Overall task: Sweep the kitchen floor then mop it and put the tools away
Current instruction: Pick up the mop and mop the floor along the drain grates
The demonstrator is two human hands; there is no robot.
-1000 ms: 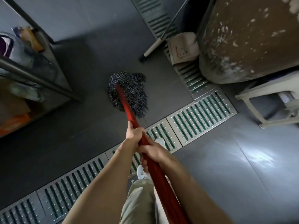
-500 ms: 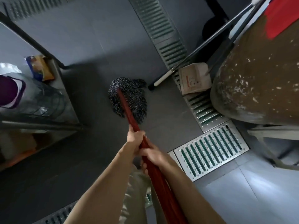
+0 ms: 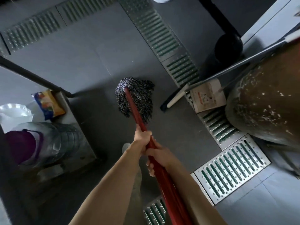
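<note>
From the head view, both hands grip the red mop handle (image 3: 138, 114), fingers curled round it: the left hand (image 3: 142, 138) sits further down the shaft, nearer the mop head (image 3: 135, 99); the right hand (image 3: 159, 157) holds just behind it, close to the body; both forearms reach forward and down, nearly parallel. The handle's long axis runs from the lower right of the picture up and left, away from the person; the dark stringy head lies on the grey floor (image 3: 84, 59), straight ahead of the hands. A drain grate (image 3: 230, 172) lies to the right; a dustpan (image 3: 207, 96) and broom handle (image 3: 177, 97) rest just right of the mop head, near but apart; I judge the next stroke must stay clear of them.
</note>
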